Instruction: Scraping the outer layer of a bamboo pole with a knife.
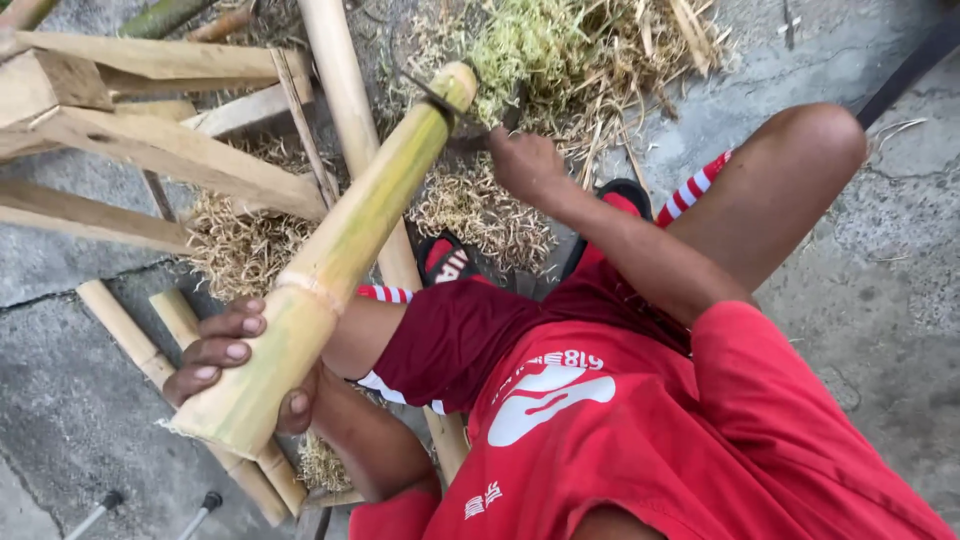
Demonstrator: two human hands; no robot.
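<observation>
Head view: left hand wrapped round green bamboo pole; right hand clenched on blade biting far end. Skin partly scraped, green remaining; shavings piled below.

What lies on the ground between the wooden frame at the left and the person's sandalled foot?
In the head view, between the wooden frame and the sandalled foot lie a pale bamboo pole and heaps of dry shavings; the held bamboo piece crosses above them.
</observation>
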